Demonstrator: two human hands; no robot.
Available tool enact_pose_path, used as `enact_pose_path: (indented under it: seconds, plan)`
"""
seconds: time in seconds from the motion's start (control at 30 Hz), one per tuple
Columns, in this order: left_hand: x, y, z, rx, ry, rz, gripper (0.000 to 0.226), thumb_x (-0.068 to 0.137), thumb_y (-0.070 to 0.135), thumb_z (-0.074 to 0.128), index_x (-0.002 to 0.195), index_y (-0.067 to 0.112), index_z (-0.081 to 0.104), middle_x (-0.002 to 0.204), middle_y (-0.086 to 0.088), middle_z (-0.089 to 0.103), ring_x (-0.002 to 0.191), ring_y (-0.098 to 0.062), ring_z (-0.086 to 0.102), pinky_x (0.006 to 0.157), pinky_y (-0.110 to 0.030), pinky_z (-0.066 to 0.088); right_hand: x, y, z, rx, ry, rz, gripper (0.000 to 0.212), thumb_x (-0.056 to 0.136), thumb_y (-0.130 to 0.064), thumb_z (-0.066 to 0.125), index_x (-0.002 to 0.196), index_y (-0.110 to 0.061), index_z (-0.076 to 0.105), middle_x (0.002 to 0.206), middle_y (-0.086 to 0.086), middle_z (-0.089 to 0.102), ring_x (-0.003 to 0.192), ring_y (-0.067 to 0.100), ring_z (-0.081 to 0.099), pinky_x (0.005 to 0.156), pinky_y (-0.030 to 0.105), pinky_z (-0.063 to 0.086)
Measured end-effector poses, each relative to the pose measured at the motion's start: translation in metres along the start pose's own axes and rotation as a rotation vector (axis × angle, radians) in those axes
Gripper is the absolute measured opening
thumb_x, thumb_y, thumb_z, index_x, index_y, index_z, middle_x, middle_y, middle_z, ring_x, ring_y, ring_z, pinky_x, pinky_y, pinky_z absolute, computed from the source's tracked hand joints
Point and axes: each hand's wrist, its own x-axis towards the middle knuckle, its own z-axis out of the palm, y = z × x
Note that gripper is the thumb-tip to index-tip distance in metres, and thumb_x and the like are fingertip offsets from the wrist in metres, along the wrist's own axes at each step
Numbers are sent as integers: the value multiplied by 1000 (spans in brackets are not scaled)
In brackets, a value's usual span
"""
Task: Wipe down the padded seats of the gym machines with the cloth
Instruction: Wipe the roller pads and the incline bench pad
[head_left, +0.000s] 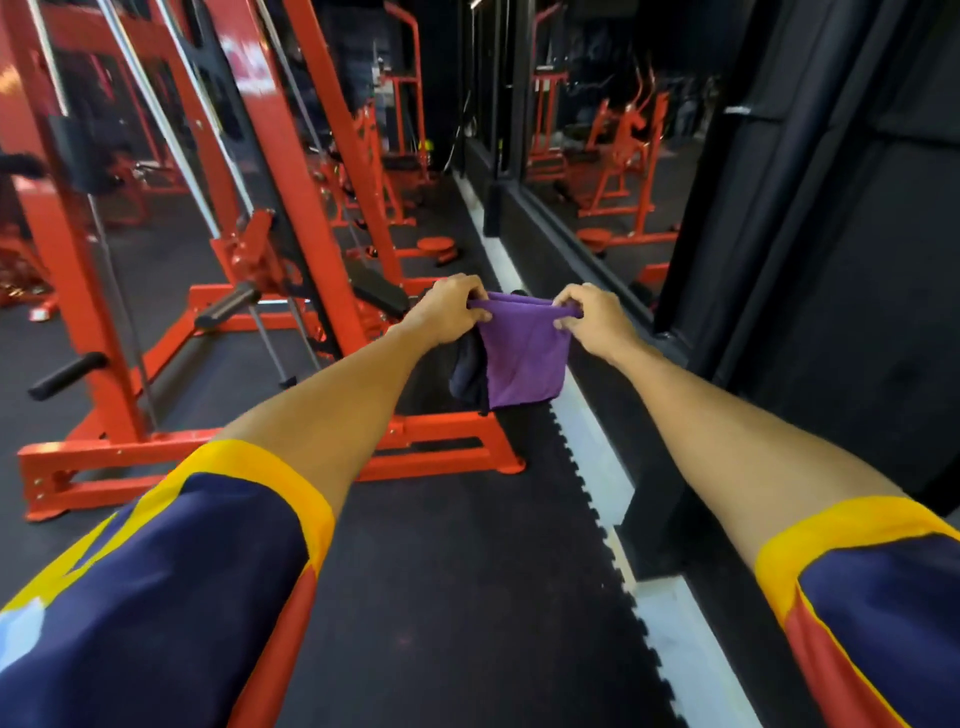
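Purple cloth (524, 358) stretched between left hand (449, 312) and right hand (597, 319), fingers pinching top edge, rest hanging below. Risk: light pinch slips, cloth drops to floor.

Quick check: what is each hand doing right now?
Left hand: pinching the purple cloth at its top edge.
Right hand: pinching the same cloth's other top corner.

I see a dim gym, far end nearly black; left machine frames (57, 249) blurred, straight lines bowing at edges
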Motion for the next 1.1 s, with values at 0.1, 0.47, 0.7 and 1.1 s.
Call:
enact_pose_path:
  seconds: [0.1, 0.47, 0.7, 1.1]
  plan:
    - [60, -12, 5, 11, -11, 5, 20, 88, 20, 77, 100, 8, 66, 98, 0, 58, 90, -19, 53, 77, -29, 38, 53, 26, -9, -27, -11, -29, 16, 90, -5, 73, 96, -19, 69, 100, -1, 62, 92, 18, 62, 83, 29, 49]
    - [278, -83, 48, -144, -10, 111, 22, 89, 8, 73, 103, 11, 56, 103, -3, 61, 92, -21, 55, 82, -30, 42, 246, 108, 14, 67, 99, 98, 22, 94, -10, 70, 96, -30, 60, 103, 2, 70, 95, 21, 67, 83, 35, 53]
    - [406, -106, 110, -171, -115, 38, 35, 95, 16, 67, 130, 10, 63, 124, -8, 65, 113, -23, 60, 96, -29, 43, 346, 177, 16, 23, 88, 128, 20, 98, -9, 64, 101, -27, 57, 107, 0, 64, 97, 19, 60, 80, 30, 44]
    - [567, -112, 269, -241, -156, -111, 6, 95, 15, 61, 96, 13, 55, 95, -5, 59, 89, -22, 53, 70, -24, 31, 496, 364, 38, 6, 37, 184, 18, 95, -8, 67, 102, -22, 60, 107, 2, 67, 95, 22, 61, 78, 28, 40]
